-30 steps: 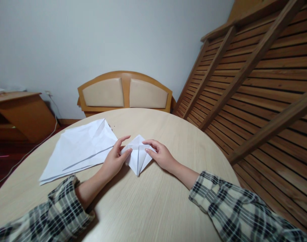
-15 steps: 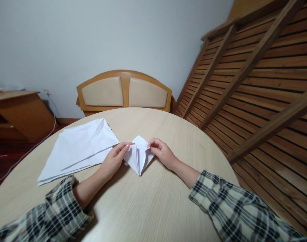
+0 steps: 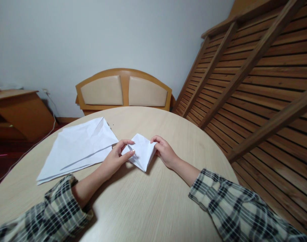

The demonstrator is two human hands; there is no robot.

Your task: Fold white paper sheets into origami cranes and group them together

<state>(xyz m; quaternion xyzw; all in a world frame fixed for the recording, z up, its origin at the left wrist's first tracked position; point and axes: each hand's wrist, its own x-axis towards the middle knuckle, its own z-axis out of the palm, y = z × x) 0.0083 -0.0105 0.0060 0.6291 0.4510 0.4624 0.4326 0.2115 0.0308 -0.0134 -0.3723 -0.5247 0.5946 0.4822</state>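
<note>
A small piece of folded white paper [image 3: 141, 149], roughly diamond-shaped with one corner pointing toward me, is between my hands above the table. My right hand [image 3: 164, 151] pinches its right corner, where layered flaps stand up. At the left corner is my left hand [image 3: 117, 157], its thumb and index finger around the paper's edge with a gap between the tips. The other left fingers are partly hidden under the paper. Larger white paper sheets [image 3: 78, 144], creased and stacked, lie just left of my left hand.
The round, pale wooden table [image 3: 148, 208] fills the foreground. Beyond its far edge stands a headboard with cream panels [image 3: 101, 91]. A slatted wooden frame [image 3: 256, 101] leans along the right. A brown desk [image 3: 22, 114] and a white cable [image 3: 46, 136] are at the left.
A flap of the folded paper has gone over to the right, into my right hand, leaving a broad flat face showing. My left thumb has come down, away from the index finger.
</note>
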